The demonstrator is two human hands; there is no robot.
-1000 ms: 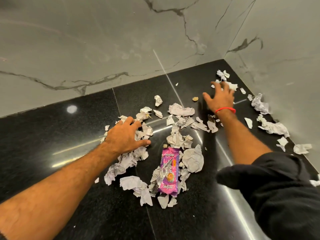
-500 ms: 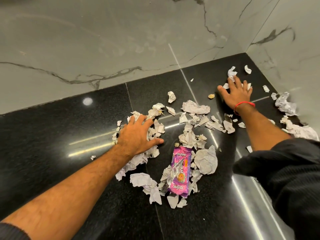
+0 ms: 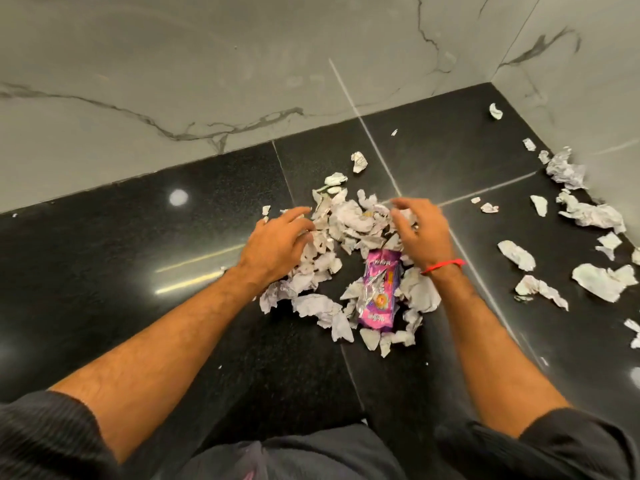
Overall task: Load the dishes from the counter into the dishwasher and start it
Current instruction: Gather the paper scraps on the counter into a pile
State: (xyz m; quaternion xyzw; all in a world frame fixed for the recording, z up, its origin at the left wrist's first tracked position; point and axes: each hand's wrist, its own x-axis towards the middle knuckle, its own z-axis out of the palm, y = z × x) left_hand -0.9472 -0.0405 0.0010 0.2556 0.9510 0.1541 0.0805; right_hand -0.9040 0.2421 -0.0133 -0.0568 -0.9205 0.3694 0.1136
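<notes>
No dishes show; on the black surface [image 3: 104,271] the left hand [image 3: 277,245] and right hand [image 3: 420,233], fingers loosely spread and gripping nothing, cup a pile of paper scraps [image 3: 346,223], light, soft stuff best scooped from both sides.

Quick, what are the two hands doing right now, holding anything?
Left hand: open, fingers spread, resting on the pile of torn paper scraps, gripping nothing.
Right hand: open, fingers loosely bent at the pile's other side, gripping nothing clearly.
</notes>
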